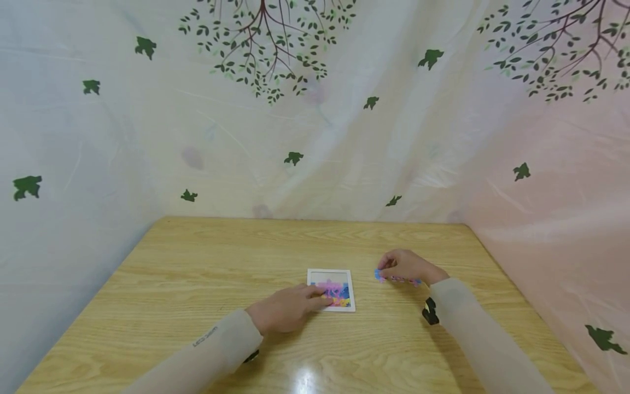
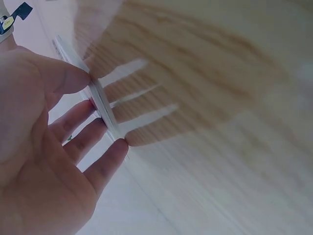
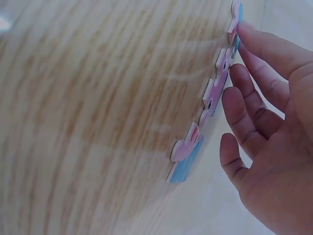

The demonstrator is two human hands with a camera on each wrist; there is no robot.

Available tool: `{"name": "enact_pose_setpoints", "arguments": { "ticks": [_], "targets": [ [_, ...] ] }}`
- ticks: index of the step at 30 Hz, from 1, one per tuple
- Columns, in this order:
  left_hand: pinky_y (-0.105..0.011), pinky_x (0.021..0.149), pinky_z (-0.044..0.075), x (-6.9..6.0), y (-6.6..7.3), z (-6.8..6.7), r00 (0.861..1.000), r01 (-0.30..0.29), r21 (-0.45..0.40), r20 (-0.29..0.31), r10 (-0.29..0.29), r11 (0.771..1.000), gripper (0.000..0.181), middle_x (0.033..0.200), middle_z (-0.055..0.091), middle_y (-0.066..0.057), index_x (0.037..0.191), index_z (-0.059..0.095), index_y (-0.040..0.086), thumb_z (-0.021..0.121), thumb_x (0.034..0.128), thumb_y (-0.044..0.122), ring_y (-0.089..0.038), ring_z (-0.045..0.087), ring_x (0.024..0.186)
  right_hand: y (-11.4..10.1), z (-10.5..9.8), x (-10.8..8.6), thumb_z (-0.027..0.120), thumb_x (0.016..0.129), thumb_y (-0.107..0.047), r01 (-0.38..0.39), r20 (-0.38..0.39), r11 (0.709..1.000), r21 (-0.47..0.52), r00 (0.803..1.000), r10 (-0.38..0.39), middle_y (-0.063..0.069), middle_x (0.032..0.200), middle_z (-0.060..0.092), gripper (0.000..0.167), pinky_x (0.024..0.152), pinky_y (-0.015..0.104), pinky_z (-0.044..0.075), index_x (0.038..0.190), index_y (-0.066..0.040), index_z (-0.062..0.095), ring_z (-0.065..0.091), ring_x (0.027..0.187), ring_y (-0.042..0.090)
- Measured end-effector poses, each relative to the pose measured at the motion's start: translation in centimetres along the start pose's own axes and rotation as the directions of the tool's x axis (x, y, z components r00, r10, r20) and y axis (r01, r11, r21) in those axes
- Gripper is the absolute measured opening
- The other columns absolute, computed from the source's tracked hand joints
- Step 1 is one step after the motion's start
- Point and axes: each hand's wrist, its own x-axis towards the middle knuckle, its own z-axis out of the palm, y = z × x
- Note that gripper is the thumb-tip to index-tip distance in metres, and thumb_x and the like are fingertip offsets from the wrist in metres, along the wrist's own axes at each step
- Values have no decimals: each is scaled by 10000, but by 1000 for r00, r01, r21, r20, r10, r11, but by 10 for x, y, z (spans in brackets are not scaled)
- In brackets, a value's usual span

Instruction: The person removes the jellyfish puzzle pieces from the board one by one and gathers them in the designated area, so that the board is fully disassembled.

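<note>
Rests left hand [image 1: 287, 307], spread, on white square-framed jigsaw tray [image 1: 351, 290] from eight o'clock, likely against sliding. At tray's three o'clock, pinches thin blue-and-pink jigsaw piece [image 1: 377, 274] with right hand [image 1: 404, 265], at end of pink-and-blue jigsaw row [image 1: 400, 279], probably lined up for easy reach.

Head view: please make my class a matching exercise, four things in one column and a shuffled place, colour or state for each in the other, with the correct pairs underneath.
1. Left hand
2. Right hand
3. Jigsaw frame
4. Tabletop

A. wood-grained
B. touching the jigsaw frame
C. white
D. at the jigsaw pieces outside the frame

Pairs: 1-B, 2-D, 3-C, 4-A
</note>
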Motion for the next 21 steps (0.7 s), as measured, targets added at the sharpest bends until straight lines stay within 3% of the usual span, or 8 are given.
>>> {"name": "enact_pose_setpoints", "arguments": {
  "ticks": [3, 7, 11, 21],
  "targets": [
    [-389, 937, 555, 2, 1, -1, 1000, -9, 11, -22, 9, 1000, 415, 1404, 587, -122, 1447, 593, 157, 555, 1036, 108, -276, 609, 1197, 0, 0, -1, 690, 994, -223, -9, -6, 1000, 1, 1000, 9, 55, 697, 611, 126, 400, 239, 343, 1046, -109, 696, 439, 499, 123],
    [-374, 830, 567, 7, 2, -2, 999, 37, -26, -1, -37, 999, 400, 1373, 589, -89, 1423, 597, 193, 594, 1025, 148, -237, 600, 1154, -2, -1, -4, 688, 997, -260, -12, -24, 1000, 14, 1000, 13, 64, 743, 626, 187, 433, 248, 369, 1074, -91, 681, 471, 540, 138],
    [-421, 928, 551, 13, 3, -2, 995, 96, -84, 34, -93, 992, 398, 1421, 555, -70, 1399, 604, 208, 612, 1007, 145, -236, 557, 1258, -6, -2, -6, 683, 999, -276, 2, -46, 1000, 13, 999, -2, 80, 806, 640, 224, 467, 271, 407, 1100, -76, 668, 515, 589, 167],
    [-386, 1055, 485, 23, 4, 2, 997, 75, -97, 35, -72, 992, 266, 1506, 516, -66, 1263, 636, 146, 605, 1000, 136, -230, 545, 1324, -17, 5, -7, 678, 999, -201, 126, -54, 991, -54, 990, -129, 43, 960, 676, 157, 564, 280, 478, 1070, -64, 703, 575, 692, 188]
  ]
}}
